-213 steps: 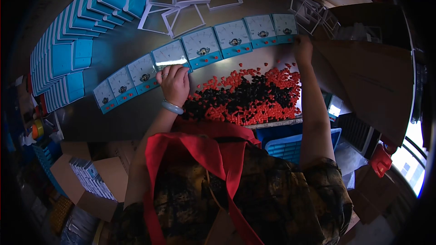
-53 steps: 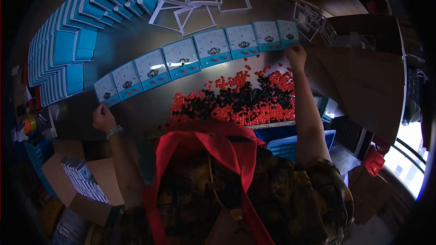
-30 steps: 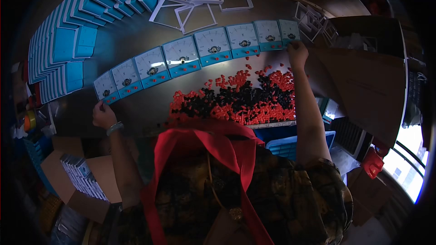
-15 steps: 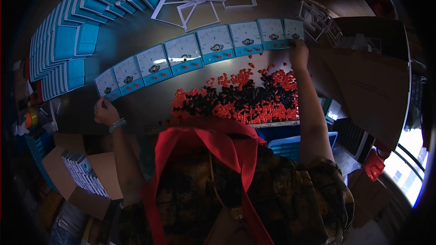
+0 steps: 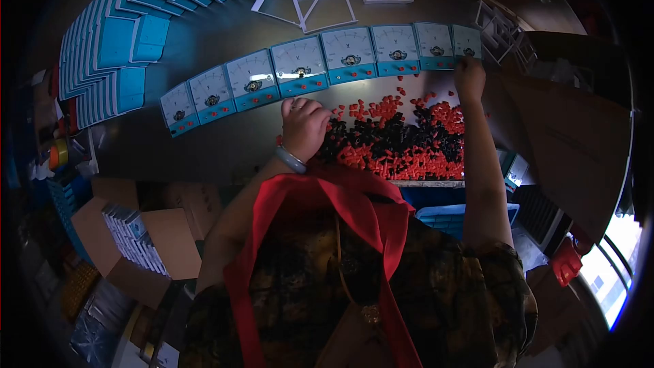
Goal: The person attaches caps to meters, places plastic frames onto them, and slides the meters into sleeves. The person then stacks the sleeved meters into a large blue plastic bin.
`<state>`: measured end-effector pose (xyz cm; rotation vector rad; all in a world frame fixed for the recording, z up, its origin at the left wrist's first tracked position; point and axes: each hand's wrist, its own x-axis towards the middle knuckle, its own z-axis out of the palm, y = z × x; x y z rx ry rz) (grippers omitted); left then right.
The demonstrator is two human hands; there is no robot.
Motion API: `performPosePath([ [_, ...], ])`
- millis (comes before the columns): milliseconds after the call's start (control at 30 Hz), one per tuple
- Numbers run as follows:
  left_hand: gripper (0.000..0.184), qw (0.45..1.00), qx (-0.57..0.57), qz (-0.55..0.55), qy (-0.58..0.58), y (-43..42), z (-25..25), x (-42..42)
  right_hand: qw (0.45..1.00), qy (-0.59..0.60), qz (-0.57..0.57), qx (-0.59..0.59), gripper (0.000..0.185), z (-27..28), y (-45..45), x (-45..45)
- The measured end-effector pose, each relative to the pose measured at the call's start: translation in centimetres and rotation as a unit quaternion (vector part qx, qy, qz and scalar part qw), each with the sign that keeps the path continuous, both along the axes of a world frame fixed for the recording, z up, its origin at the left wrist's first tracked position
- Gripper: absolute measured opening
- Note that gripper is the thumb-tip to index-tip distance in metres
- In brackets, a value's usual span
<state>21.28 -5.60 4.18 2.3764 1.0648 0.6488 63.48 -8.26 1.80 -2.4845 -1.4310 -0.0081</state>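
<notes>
Eight voltmeters (image 5: 349, 44) stand side by side in a curved row across your worktop (image 5: 221, 146), dials facing up, red pieces showing on the teal front panels of most of them. Your right hand (image 5: 470, 82) is at the front of the rightmost voltmeter (image 5: 467, 37), its fingers drawn together and covering part of the panel; whether they pinch a small piece cannot be told from here. Your left hand (image 5: 304, 126) is loosely curled, fingertips beside the left end of the heap of red and black plastic caps (image 5: 402, 143), and you cannot be seen to hold anything in it for certain. For fine finger work at that panel, it seems best to press straight and lightly, since a sideways push could likely nudge the end meter out of line. Pick single caps from the heap's loose edge rather than its middle, and lift your bracelet (image 5: 291, 159) clear so it sweeps none aside.
</notes>
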Motion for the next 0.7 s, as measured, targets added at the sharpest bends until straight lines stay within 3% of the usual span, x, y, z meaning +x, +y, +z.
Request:
performPosePath([
  [200, 0.009, 0.995, -0.014, -0.014, 0.097, -0.7, -1.3, 0.9, 1.0, -0.013, 0.027, -0.003, 0.018, 0.5, 0.0, -0.4],
  [400, 0.013, 0.999, -0.016, 0.024, 0.044, -0.7, -1.1, -0.4, 0.997, 0.008, 0.076, 0.03, 0.019, 1.0, -0.6, -0.1],
  [467, 0.012, 0.993, -0.065, 0.093, 0.009, -0.5, -0.2, -2.5, 0.993, -0.02, 0.108, 0.035, 0.019, -0.2, -0.8, 1.2],
  [600, 0.008, 0.961, 0.034, 0.273, -0.02, 0.6, -1.0, -9.7, 0.995, -0.007, 0.101, 0.019, 0.019, -1.4, -0.6, 2.6],
  [667, 0.009, 0.937, 0.06, 0.345, -0.004, 1.5, -1.3, -13.3, 0.997, 0.001, -0.015, -0.076, 0.019, 0.2, 0.0, 1.5],
  [700, 0.01, 0.927, 0.069, 0.368, 0.005, 1.9, -1.7, -15.0, 0.997, 0.002, -0.012, -0.075, 0.019, 1.4, 0.3, 0.5],
])
